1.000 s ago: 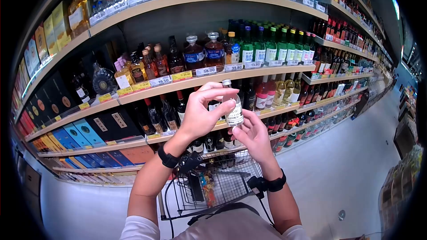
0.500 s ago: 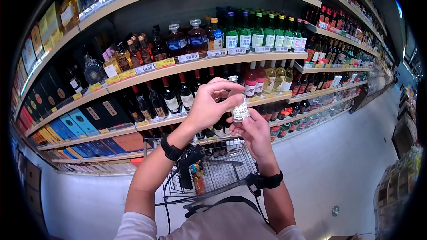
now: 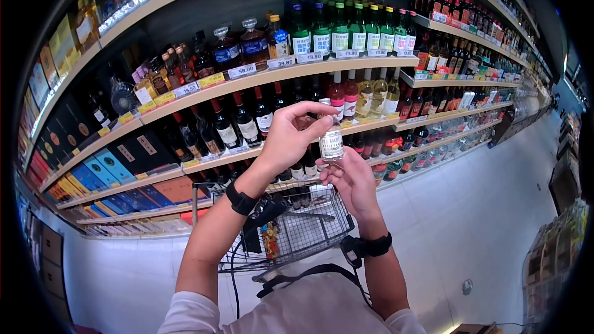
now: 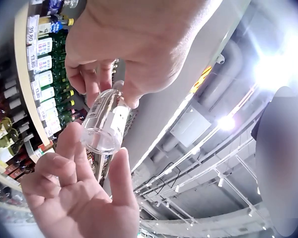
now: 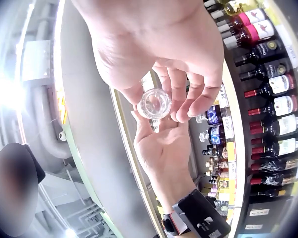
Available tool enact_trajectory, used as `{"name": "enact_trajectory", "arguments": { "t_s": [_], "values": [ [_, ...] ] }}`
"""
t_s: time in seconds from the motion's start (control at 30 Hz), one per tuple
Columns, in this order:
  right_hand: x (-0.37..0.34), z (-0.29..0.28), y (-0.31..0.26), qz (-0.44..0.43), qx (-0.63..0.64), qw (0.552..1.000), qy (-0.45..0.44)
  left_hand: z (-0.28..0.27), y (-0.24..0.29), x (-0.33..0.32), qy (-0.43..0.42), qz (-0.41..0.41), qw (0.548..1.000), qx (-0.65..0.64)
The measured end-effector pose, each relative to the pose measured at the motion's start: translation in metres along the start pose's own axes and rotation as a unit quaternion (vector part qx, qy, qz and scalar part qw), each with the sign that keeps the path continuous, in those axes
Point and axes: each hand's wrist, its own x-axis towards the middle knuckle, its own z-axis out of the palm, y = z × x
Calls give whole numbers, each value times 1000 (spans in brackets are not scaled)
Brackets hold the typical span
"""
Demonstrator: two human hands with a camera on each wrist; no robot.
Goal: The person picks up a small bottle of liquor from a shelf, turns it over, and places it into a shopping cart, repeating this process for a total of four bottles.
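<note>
A small clear glass bottle (image 3: 332,140) with a pale label and silvery cap is held upright at chest height, its label facing me. My left hand (image 3: 291,136) pinches it high on the side between thumb and fingers, covering part of the neck. From below, my right hand (image 3: 354,179) has its thumb and index finger at either side of the base; its other fingers are loosely bent. The right wrist view looks straight onto the round bottom of the bottle (image 5: 155,103). In the left wrist view the right hand's thumb (image 4: 120,176) and forefinger frame the base.
Shelves (image 3: 260,79) of bottles with price tags run ahead and to the right, including green bottles (image 3: 340,28) and wine bottles (image 3: 247,127). A wire shopping cart (image 3: 309,226) with colourful packets stands below my hands. Boxed goods (image 3: 139,151) fill the lower left shelves.
The head view has shifted, so the shelves sit further left and higher in it. The small bottle has turned slightly, showing more of its label; both hands stay on it.
</note>
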Motion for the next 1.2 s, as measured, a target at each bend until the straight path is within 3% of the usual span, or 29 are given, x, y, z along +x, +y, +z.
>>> {"name": "enact_trajectory", "arguments": {
  "t_s": [0.37, 0.47, 0.5, 0.6, 0.83, 1.03, 1.2],
  "values": [
    [-3, 2, -2, 9, 91, 994, -64, -1, -15, -13, -33, -25, 971, -236],
    [0, -5, 13, -71, -67, 995, 33, -11, -26, -10, -15, -6, 982, -189],
    [0, 4, 11, -79, -42, 992, 90, -9, -21, -11, -31, 16, 991, -133],
    [3, 3, 21, -183, -179, 961, 105, -5, -9, -19, -22, -30, 989, -144],
    [-3, 2, 21, -181, -275, 935, 131, -6, -13, -19, -36, -1, 996, -76],
    [-7, 3, 19, -181, -266, 938, 129, -7, -12, -20, -11, -15, 999, -43],
    [-5, -13, 31, -143, -283, 940, 127, -10, -22, -29, -67, 19, 997, 27]
  ]
}}
